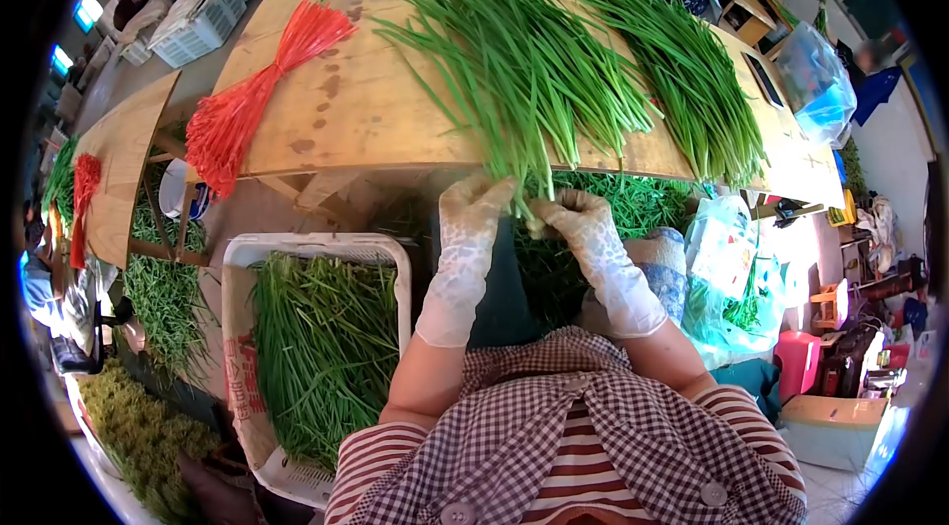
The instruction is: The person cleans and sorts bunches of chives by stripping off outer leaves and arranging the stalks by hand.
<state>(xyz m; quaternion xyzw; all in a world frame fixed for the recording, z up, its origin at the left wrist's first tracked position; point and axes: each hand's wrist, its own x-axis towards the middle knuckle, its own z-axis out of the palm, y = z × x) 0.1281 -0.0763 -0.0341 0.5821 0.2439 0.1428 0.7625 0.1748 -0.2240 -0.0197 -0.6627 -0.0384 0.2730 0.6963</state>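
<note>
Both my hands wear whitish gloves, stained at the fingers, and meet at the table's near edge. My left hand (473, 220) is closed at the pale lower ends of a few garlic chives (529, 120), pinching beside them. My right hand (585, 228) pinches the same stalk ends from the other side; the fingertips partly hide what they hold. These stalks hang from a loose heap of chives (504, 31) lying on the wooden table (386, 120), leaves pointing away from me. A second heap of chives (682, 70) lies to its right.
A bundle of red ties (262, 95) lies on the table's left. A phone (762, 80) and a plastic bag (816, 85) sit at the right edge. Beside my left leg stands a white crate (405, 278) of chives. Loose greens (643, 204) lie below the table. Other people sit farther off.
</note>
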